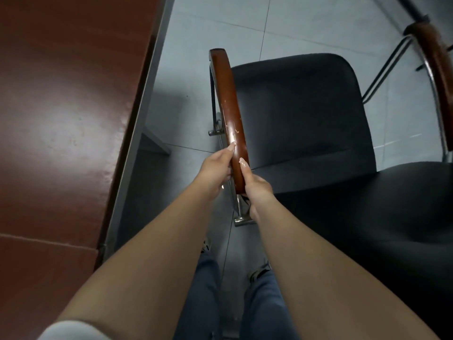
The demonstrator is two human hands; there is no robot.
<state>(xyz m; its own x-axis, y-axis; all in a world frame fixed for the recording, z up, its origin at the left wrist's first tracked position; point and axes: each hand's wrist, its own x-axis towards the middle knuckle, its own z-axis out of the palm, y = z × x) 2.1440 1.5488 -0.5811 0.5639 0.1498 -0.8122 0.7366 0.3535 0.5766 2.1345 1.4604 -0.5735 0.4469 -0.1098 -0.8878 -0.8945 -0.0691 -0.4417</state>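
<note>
A dark fabric chair stands in front of me, seen from above. Its left armrest is a long curved strip of brown wood with pale scratches, carried on a chrome frame. My left hand grips the near end of this armrest from the left, thumb lying on its top. My right hand grips the same end from the right, thumb on top and fingers curled underneath. The chair's backrest fills the lower right.
A reddish-brown desk with a grey edge runs along the left. The chair's right wooden armrest and metal legs show at the upper right. Grey floor tiles lie between desk and chair. My jeans and shoes are below.
</note>
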